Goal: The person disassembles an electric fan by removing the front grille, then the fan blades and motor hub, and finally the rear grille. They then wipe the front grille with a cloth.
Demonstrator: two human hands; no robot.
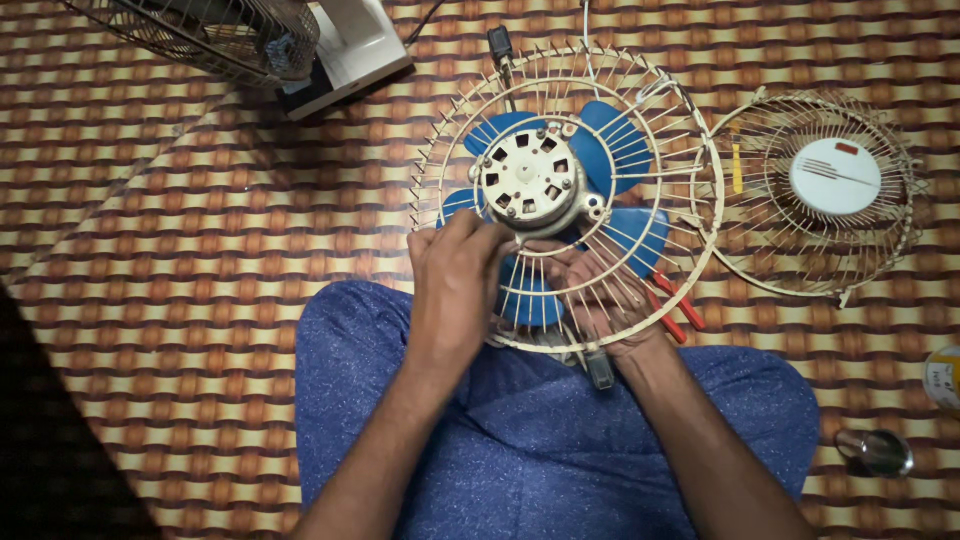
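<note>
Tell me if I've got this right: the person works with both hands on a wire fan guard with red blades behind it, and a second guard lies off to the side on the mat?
Not quite. The head view shows the blades are blue, not red. The rest holds: the left hand and right hand are at the wire fan guard, and a second guard lies beside it on the mat.

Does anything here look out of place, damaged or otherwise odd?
Yes: the fan is taken apart. Its front grille lies detached on the mat to the right, and the motor sits bare over the blue blades. Nothing looks spilled.
</note>
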